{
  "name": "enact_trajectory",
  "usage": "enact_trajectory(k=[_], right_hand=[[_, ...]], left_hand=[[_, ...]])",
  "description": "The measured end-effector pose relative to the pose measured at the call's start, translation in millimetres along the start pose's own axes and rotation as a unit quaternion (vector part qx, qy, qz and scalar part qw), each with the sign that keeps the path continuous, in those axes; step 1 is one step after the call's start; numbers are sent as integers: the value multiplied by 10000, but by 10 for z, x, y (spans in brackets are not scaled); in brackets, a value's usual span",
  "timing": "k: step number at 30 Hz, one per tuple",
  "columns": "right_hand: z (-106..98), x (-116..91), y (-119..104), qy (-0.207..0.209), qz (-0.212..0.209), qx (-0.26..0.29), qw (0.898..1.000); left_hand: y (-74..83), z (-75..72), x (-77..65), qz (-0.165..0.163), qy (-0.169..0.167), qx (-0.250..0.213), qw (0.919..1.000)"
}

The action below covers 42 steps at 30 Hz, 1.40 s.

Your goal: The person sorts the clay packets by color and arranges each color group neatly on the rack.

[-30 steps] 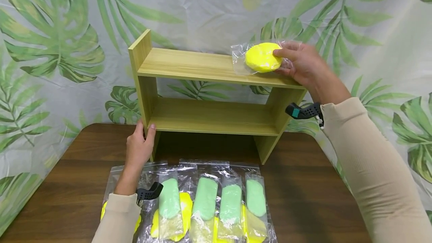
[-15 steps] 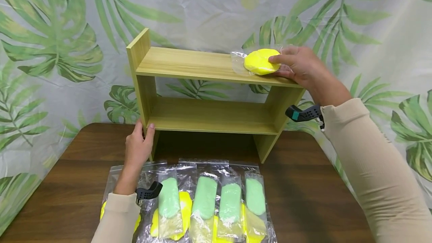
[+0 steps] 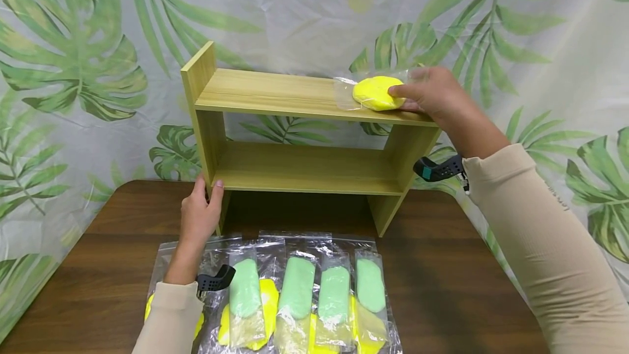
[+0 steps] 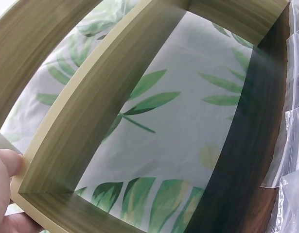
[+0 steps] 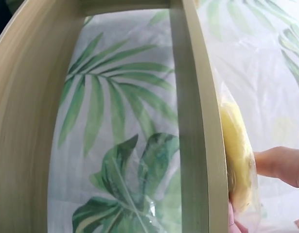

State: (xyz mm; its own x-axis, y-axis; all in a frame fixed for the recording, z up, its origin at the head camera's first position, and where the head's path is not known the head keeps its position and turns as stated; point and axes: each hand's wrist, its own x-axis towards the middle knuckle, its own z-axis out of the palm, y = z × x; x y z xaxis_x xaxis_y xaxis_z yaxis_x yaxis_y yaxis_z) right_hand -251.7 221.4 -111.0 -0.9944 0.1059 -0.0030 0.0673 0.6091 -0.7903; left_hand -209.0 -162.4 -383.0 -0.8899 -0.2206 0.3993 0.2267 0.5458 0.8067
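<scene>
A small wooden shelf unit [image 3: 309,165] stands on the table. My left hand [image 3: 199,214] grips its left side panel at the middle shelf's level, thumb on the front edge; the left wrist view shows the fingertips at that corner. My right hand [image 3: 434,94] pinches a clear plastic bag with a flat yellow lump of what looks like soft clay [image 3: 377,93] inside, thumb on top. The bag lies low over the right end of the top shelf [image 3: 275,89]. In the right wrist view the yellow lump [image 5: 235,155] is right at the shelf board's edge.
Several clear bags with green lumps [image 3: 297,288] and yellow lumps [image 3: 267,310] lie in front of the unit on the dark wooden table [image 3: 442,288]. A leaf-print cloth [image 3: 304,15] hangs close behind the unit.
My right hand has lowered the yellow bag slightly towards the top shelf, and the lump lies flatter. My left hand keeps its hold on the side panel.
</scene>
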Motion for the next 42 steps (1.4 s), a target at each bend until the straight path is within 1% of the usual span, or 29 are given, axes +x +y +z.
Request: enact_trajectory(k=[6, 13, 22, 25, 28, 32, 35, 40, 42], right_hand=[[-9, -29, 4, 172, -60, -552, 9983], [-31, -108, 15, 241, -221, -974, 9947], [-40, -202, -16, 209, -592, -1760, 9824], [-26, -228, -36, 310, -709, -2047, 9758], [-11, -245, -56, 397, -852, -2372, 9669], [17, -262, -71, 430, -1173, -2678, 9553], [33, -276, -70, 297, -1379, -2930, 9457], [48, -294, -55, 63, -1530, -3313, 9310], [56, -297, -51, 47, -1583, -3430, 9259]], left_hand=[[0, -2, 1, -5, -77, -8, 10000], [11, -8, -9, 18, -12, 35, 10000], [17, -11, -18, -17, -52, 57, 10000], [20, -13, -18, 1, -19, 61, 10000], [23, -14, -17, 26, 24, 63, 10000], [19, -12, -13, 56, 75, 74, 9999], [19, -9, -12, 53, 95, 94, 9999], [26, -10, -18, 40, 54, 102, 9999], [28, -9, -20, 55, 51, 116, 9999]])
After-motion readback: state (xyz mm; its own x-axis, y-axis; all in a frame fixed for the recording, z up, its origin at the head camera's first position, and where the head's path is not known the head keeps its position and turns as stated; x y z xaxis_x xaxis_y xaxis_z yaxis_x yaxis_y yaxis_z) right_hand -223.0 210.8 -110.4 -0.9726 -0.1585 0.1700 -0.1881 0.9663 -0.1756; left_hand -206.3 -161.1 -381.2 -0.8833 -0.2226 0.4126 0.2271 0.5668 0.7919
